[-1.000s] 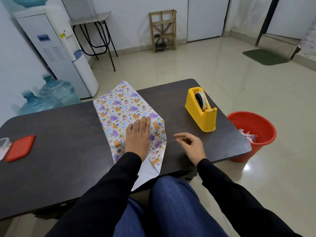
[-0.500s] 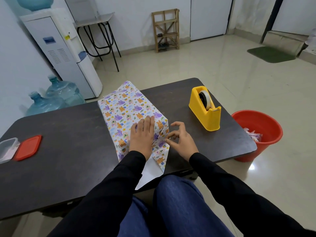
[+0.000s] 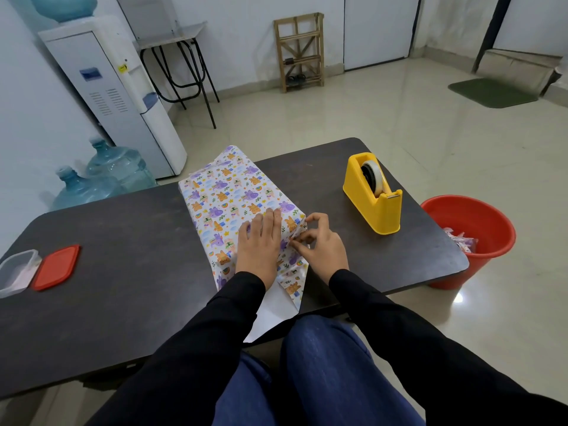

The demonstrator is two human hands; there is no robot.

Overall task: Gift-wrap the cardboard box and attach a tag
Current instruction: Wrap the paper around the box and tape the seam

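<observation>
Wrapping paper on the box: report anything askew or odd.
The near flap of the wrapping paper lies unfolded, white underside up, its tip hanging past the table edge. Unfinished rather than damaged; the right hand pinches its side fold.

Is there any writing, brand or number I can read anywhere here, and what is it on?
Nothing here can be read.
Blue panel on the water dispenser: too blurred to read.
Yellow sticker beside it: too small to read.
On the wrapping paper: cartoon pictures, no words.
On the tape dispenser: no label shows.
</observation>
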